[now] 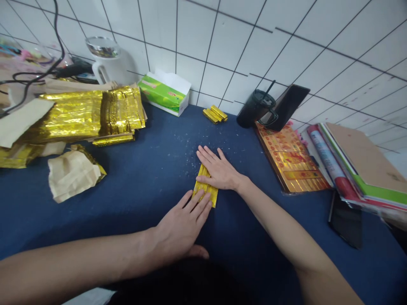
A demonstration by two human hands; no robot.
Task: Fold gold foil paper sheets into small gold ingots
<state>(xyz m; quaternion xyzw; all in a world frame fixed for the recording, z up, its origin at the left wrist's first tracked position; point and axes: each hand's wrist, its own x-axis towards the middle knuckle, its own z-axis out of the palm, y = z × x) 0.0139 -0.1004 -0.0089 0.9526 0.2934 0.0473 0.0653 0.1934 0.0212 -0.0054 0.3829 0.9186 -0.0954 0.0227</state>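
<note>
A piece of gold foil paper (210,200) lies on the dark blue table (143,186), creased lengthwise and partly covered by my hands. My right hand (219,170) rests flat over its far part, fingers stretched out. On its near end lie the fingertips of my left hand (181,226), also extended, with the thumb out to the side. Neither hand grips the paper. Beyond my right hand, a few small gold rolls (215,114) sit close to the wall.
Stacked gold foil sheets (76,114) and a crumpled paper piece (74,171) occupy the left. A tissue pack (165,94), white mug (110,63) and black cup (254,108) line the wall. Rightward lie a gold-red packet (292,161), folders (369,156) and a phone (346,220).
</note>
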